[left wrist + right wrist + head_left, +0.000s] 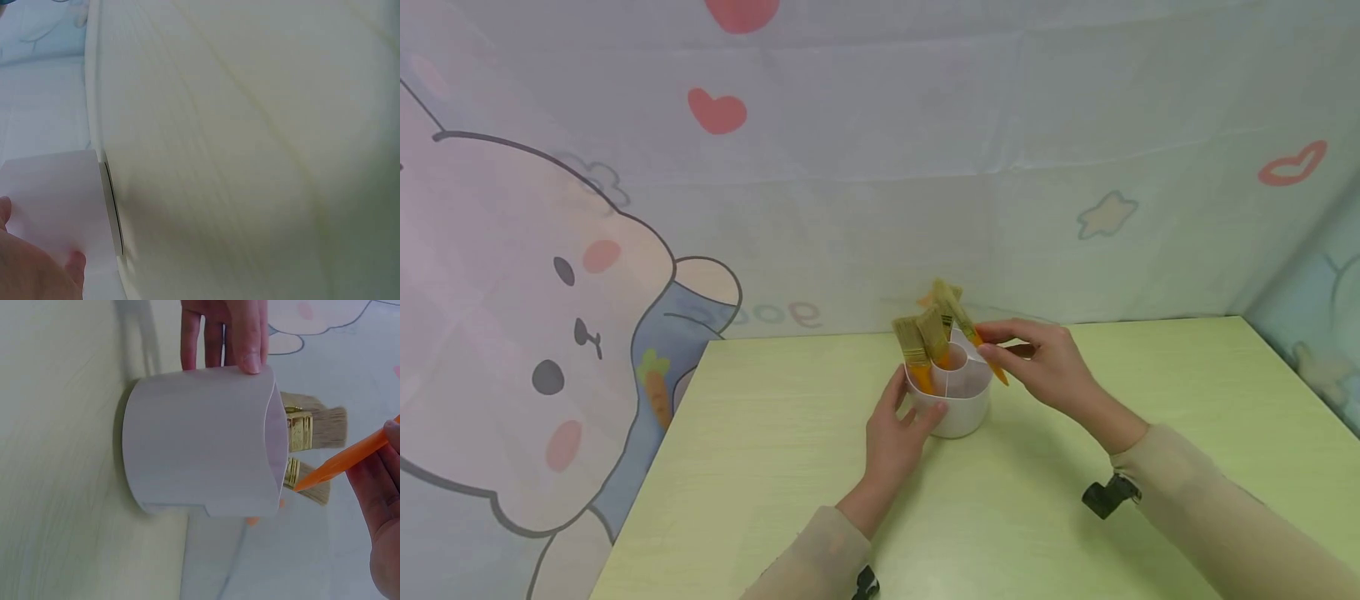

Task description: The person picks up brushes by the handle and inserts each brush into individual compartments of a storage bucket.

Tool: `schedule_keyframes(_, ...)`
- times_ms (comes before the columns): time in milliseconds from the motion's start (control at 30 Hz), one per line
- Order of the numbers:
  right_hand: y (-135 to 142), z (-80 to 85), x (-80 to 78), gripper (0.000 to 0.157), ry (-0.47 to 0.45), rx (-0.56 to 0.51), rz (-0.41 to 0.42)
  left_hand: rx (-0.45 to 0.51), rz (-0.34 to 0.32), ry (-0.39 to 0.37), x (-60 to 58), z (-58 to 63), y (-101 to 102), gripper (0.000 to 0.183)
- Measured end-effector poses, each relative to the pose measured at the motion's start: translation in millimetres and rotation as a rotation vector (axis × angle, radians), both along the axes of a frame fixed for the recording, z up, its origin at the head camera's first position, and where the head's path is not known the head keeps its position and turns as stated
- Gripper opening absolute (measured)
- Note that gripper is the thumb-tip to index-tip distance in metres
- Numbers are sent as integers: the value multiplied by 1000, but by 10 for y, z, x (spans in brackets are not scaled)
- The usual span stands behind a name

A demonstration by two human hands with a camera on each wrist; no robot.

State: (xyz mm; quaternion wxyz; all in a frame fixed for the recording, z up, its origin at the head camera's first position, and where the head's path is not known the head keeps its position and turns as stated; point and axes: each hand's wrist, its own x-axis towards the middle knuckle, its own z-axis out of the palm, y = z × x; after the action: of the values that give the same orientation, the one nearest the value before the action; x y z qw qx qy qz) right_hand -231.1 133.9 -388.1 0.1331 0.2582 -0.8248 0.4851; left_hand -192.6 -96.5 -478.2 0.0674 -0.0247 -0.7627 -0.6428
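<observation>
A white divided holder (958, 417) stands upright on the table, and my left hand (897, 437) grips its left side, thumb at the front. The left wrist view shows the thumb pressed to the holder's smooth wall (56, 194). Flat paintbrushes (910, 340) with orange handles stand in it, bristles up. Above the right part of the rim, my right hand (1051, 360) pinches another paintbrush (998, 370) between thumb and fingers. This brush slants, bristles up and to the left. Its pointed orange handle end (331, 467) is outside the holder, beyond the rim in the right wrist view.
The pale yellow-green table (760, 442) ends just behind the holder. A cloth backdrop (880, 142) with hearts, a star and a cartoon animal hangs behind it. Small black devices (1108, 497) are strapped at both sleeves.
</observation>
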Motion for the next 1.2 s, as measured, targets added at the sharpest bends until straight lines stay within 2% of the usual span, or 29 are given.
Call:
schedule_keyframes(300,-192,2,-41,27,15,-83,26,4,0,1,0,12,3,81)
schedule_keyframes(467,-246,-106,-74,28,-1,-93,23,7,0,13,7,16,0,81)
schedule_keyframes(600,-258,-208,-70,30,15,-48,18,9,-3,15,4,2,-1,81)
schedule_keyframes(800,-259,-360,-42,29,110,10,3,11,-4,16,13,8,-1,82)
schedule_keyframes(1000,-276,-521,-36,30,263,46,-7,18,-1,26,11,8,-5,81)
schedule_keyframes(1200,-286,-605,-43,35,381,113,-44,11,-1,24,4,-5,-13,81)
